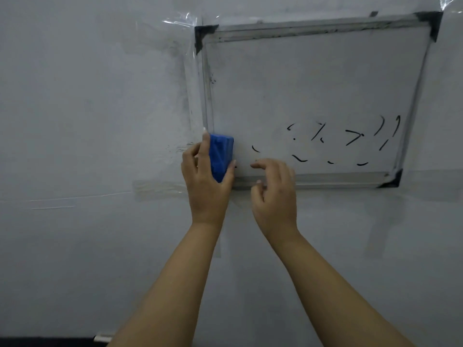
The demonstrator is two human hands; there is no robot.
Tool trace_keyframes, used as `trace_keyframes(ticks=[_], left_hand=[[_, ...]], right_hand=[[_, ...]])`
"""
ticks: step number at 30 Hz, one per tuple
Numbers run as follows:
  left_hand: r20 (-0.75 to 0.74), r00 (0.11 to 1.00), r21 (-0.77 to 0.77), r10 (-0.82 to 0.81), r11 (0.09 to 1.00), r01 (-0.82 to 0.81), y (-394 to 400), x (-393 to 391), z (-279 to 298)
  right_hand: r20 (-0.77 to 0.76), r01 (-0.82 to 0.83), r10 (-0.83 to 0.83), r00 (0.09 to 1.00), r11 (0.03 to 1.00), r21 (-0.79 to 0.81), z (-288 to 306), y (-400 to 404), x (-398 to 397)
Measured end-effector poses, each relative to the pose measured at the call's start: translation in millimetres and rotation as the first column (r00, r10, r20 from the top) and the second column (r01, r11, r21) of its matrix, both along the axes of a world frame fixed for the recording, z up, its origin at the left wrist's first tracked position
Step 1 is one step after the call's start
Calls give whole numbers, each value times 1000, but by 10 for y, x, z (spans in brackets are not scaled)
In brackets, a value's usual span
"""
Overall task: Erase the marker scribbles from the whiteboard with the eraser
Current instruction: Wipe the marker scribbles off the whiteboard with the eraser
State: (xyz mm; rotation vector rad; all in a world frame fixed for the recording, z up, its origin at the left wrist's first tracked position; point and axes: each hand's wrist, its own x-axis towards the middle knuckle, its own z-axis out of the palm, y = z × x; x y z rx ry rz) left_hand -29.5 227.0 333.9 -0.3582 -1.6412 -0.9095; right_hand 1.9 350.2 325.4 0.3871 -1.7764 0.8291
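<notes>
Dim, cool, even light with only faint shadows. Glare glints on the clear tape (180, 21) at far left and top right. The picture is soft throughout, and wide-angle distortion skews the whiteboard (313, 83) frame.

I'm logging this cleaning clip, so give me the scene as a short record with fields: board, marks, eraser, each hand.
board: whiteboard with metal frame, taped to a wall
marks: black marker scribbles across the lower part; upper part looks clean
eraser: blue eraser at the board's lower left corner
left hand: left hand grips the eraser
right hand: right hand holds nothing, fingers loosely curled near the bottom frame
</notes>
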Motion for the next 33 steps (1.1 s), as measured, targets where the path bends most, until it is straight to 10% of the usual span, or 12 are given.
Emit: trace_keyframes(ticks=[6,11,17,22,28,33], left_hand=[[-56,996,-213,76,973,-86,219,-28,-387],[7,969,79,247,966,-247,58,-77,-176],[-26,990,-186,139,972,-141,342,-5,-374],[9,993,144,114,983,-114,323,-37,-20],[-68,994,-183,81,979,-92,612,-31,-278],[-74,967,71,242,969,-237,517,-82,130]], right_hand=[[31,144,-142,989,986,-81,-62,234,-140],[29,168,-167,986,984,-65,-36,286,-166],[30,163,-163,986,987,-7,-80,284,-159],[18,130,-130,991,991,-12,-119,331,-158],[12,111,-110,994,992,-66,-107,412,-155],[1,146,-146,989,988,-49,-83,557,-132]])
